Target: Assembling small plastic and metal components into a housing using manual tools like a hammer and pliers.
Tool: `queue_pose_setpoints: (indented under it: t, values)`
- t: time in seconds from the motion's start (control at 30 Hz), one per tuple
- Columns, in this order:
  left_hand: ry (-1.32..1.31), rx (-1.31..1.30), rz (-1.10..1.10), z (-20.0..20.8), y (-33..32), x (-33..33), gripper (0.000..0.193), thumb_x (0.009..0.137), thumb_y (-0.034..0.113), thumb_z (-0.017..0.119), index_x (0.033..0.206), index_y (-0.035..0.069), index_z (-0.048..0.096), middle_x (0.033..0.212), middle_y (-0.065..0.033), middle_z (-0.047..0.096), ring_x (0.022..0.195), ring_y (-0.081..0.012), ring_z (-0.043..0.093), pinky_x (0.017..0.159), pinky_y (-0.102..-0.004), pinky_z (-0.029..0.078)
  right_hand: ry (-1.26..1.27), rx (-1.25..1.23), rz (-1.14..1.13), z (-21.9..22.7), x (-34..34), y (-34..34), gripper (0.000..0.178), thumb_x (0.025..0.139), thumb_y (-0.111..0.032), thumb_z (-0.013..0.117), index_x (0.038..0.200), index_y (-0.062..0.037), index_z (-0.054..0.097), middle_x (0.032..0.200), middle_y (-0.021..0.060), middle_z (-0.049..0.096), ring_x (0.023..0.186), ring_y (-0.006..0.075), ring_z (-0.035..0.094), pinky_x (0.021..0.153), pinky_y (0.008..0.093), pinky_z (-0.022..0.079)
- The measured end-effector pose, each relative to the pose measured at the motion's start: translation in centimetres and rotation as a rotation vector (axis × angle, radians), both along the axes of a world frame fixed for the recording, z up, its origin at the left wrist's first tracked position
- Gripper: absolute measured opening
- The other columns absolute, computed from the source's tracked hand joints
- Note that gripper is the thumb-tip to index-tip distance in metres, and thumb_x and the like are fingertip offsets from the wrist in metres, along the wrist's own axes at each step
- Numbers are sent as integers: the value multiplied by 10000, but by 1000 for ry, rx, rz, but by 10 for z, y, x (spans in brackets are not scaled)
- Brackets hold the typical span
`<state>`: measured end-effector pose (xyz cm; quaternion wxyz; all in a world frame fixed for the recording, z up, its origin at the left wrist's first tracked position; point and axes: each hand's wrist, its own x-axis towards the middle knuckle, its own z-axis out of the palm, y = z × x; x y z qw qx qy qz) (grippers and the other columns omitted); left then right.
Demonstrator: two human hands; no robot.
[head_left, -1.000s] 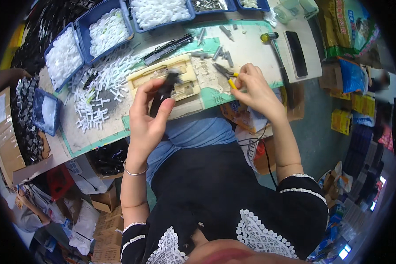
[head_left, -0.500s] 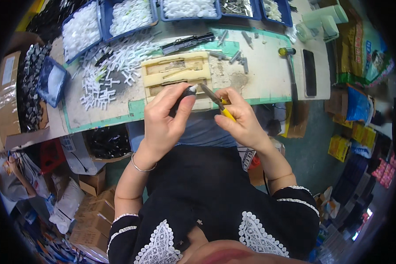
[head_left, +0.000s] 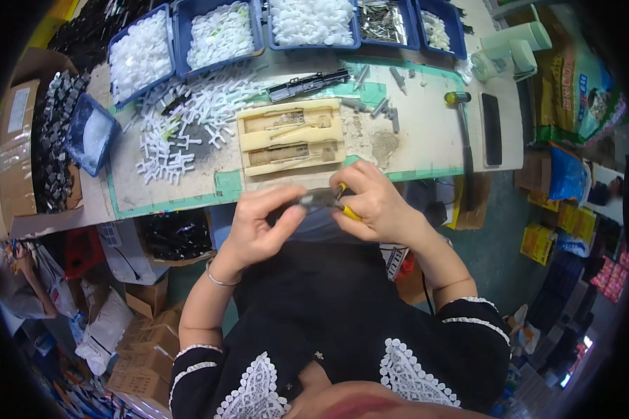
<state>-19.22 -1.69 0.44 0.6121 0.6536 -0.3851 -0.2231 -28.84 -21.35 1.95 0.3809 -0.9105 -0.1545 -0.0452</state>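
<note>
My left hand (head_left: 257,225) is closed on a small black part (head_left: 281,211), mostly hidden by the fingers. My right hand (head_left: 376,204) grips pliers (head_left: 349,212) with yellow handles. Their jaws, smeared by motion, meet the part at my left fingertips; whether they bite on it I cannot tell. Both hands are just off the table's near edge, above my lap. Beyond them lies a cream-coloured fixture (head_left: 291,159) with long recesses. Behind it rests a long black assembly (head_left: 307,86).
White forked pieces (head_left: 182,133) lie heaped on the left. Blue bins (head_left: 314,46) of small white and metal parts line the back. Several grey pieces (head_left: 396,120) lie right of the fixture, then a hammer-like tool (head_left: 466,140) and a phone (head_left: 491,129). Boxes stand at both sides.
Both hands have drawn back from over the fixture toward my body, carrying the black part and the pliers. The pliers' jaws have come to the part, and the fixture is fully uncovered.
</note>
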Motion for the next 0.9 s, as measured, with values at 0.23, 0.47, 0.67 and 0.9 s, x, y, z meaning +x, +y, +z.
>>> queue_pose_setpoints:
  t: [0.23, 0.47, 0.67, 0.9]
  values:
    - [487, 421, -544, -27, 68, 31, 192, 800, 18, 590, 985, -27, 619, 837, -78, 635, 697, -112, 553, 642, -242, 447, 205, -249, -314, -11, -16, -30, 184, 687, -111, 639, 586, -22, 513, 849, 124, 501, 854, 290, 497, 717, 371, 406]
    - [-395, 1100, -69, -184, 233, 74, 289, 820, 42, 512, 1100, 31, 581, 1051, -176, 610, 943, -305, 592, 823, -363, 461, 149, -510, -524, -20, -26, -22, 177, 727, -145, 639, 776, -11, 535, 903, 131, 489, 868, 281, 496, 723, 362, 424]
    - [-856, 1209, 191, -270, 264, 60, 355, 850, 156, 497, 1189, 60, 537, 1207, -183, 524, 1068, -351, 519, 932, -425, 396, 137, -492, -681, -30, -26, -19, 212, 735, -175, 658, 799, -14, 536, 904, 134, 493, 816, 286, 511, 713, 366, 427]
    - [-792, 965, 349, -309, 244, 48, 387, 772, 70, 532, 1156, 55, 567, 1202, -186, 530, 1138, -369, 460, 970, -443, 360, -417, -389, -808, -7, -71, -68, 124, 786, -159, 595, 772, -40, 560, 840, 141, 562, 711, 270, 543, 630, 352, 429]
